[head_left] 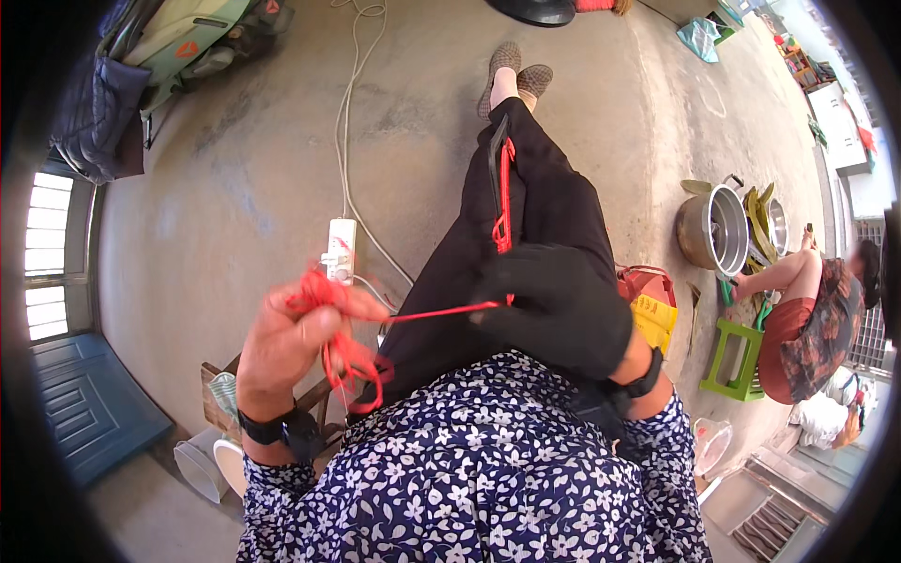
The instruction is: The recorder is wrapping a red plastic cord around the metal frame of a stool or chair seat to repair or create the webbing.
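My bare left hand (272, 352) is closed around a loose bundle of red cord (355, 361), with loops hanging below the fingers. One taut strand runs from it across my lap to my right hand (558, 305), which wears a black glove. The gloved fingers look closed on that strand, though their tips are partly hidden. Beyond the right hand, a thin dark strip (495, 164) lies along my black trousers. More red cord (504, 202) runs along this strip and is wound or knotted near its lower end. Whether my right hand also grips the strip cannot be seen.
A white power strip (341, 246) with a long cable lies on the floor beyond my left hand. To my right are a red and yellow package (654, 319), a metal pot (699, 233) and a green stool (727, 361). Another person (821, 328) sits at the far right.
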The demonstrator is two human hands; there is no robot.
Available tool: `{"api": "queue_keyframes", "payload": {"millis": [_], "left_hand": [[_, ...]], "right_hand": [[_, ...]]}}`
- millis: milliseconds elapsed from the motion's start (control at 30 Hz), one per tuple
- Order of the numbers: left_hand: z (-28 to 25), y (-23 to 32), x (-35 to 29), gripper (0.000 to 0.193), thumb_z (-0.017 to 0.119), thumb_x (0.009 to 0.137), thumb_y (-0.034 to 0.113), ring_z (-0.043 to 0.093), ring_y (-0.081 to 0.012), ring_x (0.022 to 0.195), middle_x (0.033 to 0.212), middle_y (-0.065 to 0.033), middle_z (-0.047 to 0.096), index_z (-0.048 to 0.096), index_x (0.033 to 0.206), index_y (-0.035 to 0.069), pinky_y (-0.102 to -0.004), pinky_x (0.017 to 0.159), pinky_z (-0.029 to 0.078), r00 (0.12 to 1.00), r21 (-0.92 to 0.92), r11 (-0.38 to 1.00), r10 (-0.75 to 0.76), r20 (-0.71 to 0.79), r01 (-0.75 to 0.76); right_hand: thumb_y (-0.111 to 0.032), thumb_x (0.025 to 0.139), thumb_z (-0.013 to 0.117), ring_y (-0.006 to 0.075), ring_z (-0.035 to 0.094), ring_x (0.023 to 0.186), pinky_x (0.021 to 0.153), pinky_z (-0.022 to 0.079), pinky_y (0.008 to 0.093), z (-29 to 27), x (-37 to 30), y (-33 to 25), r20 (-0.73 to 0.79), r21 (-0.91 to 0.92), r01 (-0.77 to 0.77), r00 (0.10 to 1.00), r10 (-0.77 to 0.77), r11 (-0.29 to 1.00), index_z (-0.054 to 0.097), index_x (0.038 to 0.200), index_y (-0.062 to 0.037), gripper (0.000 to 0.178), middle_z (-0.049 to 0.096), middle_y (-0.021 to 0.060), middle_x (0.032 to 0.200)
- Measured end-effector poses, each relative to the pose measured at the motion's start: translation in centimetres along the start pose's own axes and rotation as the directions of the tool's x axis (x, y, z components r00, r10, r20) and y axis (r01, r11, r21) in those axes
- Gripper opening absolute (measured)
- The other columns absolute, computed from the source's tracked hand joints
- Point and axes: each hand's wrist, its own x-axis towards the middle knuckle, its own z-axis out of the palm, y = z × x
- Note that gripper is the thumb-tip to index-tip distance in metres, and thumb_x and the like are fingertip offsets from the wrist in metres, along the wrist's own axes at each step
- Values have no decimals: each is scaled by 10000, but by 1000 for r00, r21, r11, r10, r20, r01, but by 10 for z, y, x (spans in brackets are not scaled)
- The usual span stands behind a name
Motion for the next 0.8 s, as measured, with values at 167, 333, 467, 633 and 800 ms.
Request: {"api": "queue_keyframes", "payload": {"millis": [167,333,467,633,800], "left_hand": [[3,-44,46,230,624,879,76,555,-67,606,837,-57,637,596,1095,2,-215,581,463,941,-14,982,-183,-284,187],[43,-96,109,416,740,768,93,551,-74,650,761,-12,594,575,1142,16,-234,610,465,983,296,955,51,-179,4],[53,-114,122,441,775,717,124,535,-71,658,754,-11,596,565,1083,-3,-244,633,471,932,602,797,257,-257,-53],[44,-105,117,382,765,747,130,580,-98,700,807,-42,639,557,1038,-6,-253,657,489,962,510,860,110,-248,34],[14,-77,108,239,641,857,30,630,-145,792,943,-103,649,532,1070,22,-257,738,531,973,-309,951,-50,-224,-23]], "right_hand": [[-78,853,642,132,631,755,691,487,257,13,-37,-2,-78,571,-212,948,310,793,659,951,-11,119,666,82,872],[-60,879,597,74,593,770,684,465,235,34,-50,-5,-52,943,-156,805,591,295,643,957,-6,106,652,35,863],[-85,892,581,54,552,725,661,442,220,31,-51,-12,20,928,-258,756,654,270,626,921,-16,87,623,13,819],[-105,884,587,75,545,762,684,442,232,8,-43,-17,-82,958,-96,813,576,272,608,946,-19,108,616,24,850],[-110,872,595,124,589,839,755,480,271,-29,-10,30,-404,834,-28,649,645,551,616,1030,-13,187,647,80,926]]}}
